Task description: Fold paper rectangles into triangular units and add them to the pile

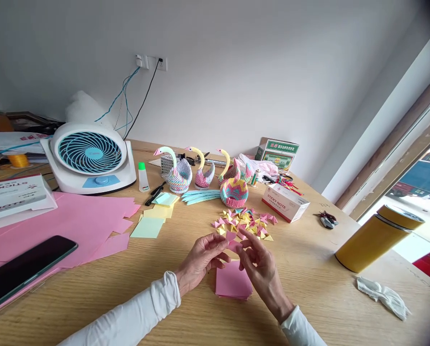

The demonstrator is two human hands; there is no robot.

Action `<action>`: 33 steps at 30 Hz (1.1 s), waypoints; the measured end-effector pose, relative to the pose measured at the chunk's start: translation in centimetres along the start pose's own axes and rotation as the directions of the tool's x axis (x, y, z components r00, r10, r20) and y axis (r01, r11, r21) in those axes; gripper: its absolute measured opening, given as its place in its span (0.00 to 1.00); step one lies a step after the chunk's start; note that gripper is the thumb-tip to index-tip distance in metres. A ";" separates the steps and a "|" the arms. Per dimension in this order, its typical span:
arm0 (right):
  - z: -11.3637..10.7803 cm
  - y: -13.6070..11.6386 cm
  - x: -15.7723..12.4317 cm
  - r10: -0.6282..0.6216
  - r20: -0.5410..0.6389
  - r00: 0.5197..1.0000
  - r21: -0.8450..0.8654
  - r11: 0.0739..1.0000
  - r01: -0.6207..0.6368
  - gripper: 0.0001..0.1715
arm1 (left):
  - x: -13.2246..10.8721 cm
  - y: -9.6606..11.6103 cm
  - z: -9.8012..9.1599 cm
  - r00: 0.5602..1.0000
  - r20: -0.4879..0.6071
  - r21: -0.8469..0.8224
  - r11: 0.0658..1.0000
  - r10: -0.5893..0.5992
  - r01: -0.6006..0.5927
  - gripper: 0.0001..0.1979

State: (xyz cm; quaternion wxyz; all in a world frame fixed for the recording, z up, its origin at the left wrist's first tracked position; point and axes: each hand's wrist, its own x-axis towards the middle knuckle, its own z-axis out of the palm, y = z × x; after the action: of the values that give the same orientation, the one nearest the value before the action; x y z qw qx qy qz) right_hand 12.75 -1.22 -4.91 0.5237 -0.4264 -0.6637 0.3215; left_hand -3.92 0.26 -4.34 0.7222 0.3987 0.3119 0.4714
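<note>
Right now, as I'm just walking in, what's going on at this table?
A person is handling a small pink paper: the left hand pinches it, and the right hand is at its other side. Just below lies a stack of pink squares. Beyond the hands are scattered folded pieces, with paper swans farther back.

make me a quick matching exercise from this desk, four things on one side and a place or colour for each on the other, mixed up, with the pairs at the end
Things
1. piece of pink paper
2. phone
3. flask
4. white bottle

Places and colours
A. yellow, rightmost of the four
B. has a green cap
C. held in the left hand
D. lying on the large pink sheets

Right pairs: 1-C, 2-D, 3-A, 4-B
</note>
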 end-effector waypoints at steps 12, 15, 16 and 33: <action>0.0 0.2 0.0 0.000 0.013 1.000 -0.028 1.000 0.001 0.24 | 0.2 -0.2 -0.3 1.000 -0.029 0.015 1.000 0.011 -0.010 0.17; 0.0 0.2 -0.1 -0.004 0.003 1.000 -0.028 1.000 0.004 0.23 | 0.2 -0.2 -0.3 1.000 -0.030 -0.007 1.000 0.005 -0.005 0.17; 0.0 0.2 -0.1 -0.004 -0.001 1.000 -0.031 0.999 0.004 0.23 | 0.2 -0.2 -0.4 1.000 -0.030 -0.016 1.000 0.001 -0.002 0.18; 0.1 0.5 0.0 0.052 0.025 0.998 0.035 0.998 -0.053 0.26 | 0.3 -0.3 -0.5 0.999 -0.031 0.002 1.000 0.014 -0.014 0.17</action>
State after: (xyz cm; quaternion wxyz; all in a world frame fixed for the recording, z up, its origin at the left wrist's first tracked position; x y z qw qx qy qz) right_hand 12.74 -1.07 -5.36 0.5147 -0.4305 -0.6526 0.3520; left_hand -4.09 0.64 -4.85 0.7135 0.3944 0.3207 0.4822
